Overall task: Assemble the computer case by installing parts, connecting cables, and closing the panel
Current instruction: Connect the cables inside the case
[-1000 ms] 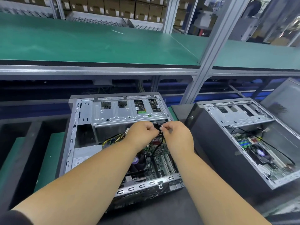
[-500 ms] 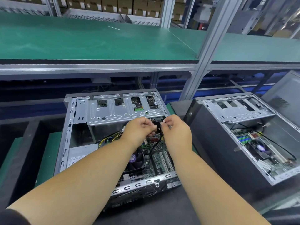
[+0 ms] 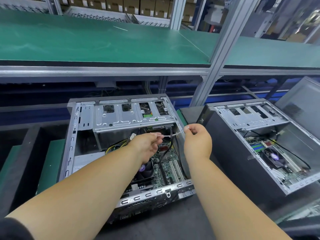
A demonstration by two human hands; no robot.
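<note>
Two open computer cases, one cable tie.
Your left hand (image 3: 147, 144) and right hand (image 3: 197, 139) each pinch one end of the white cable tie (image 3: 170, 135) above the nearer case (image 3: 83, 129); a second case (image 3: 225, 153) sits right.

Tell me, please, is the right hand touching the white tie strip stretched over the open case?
Touching: the head view shows the right hand pinching one end of the white tie strip.
</note>
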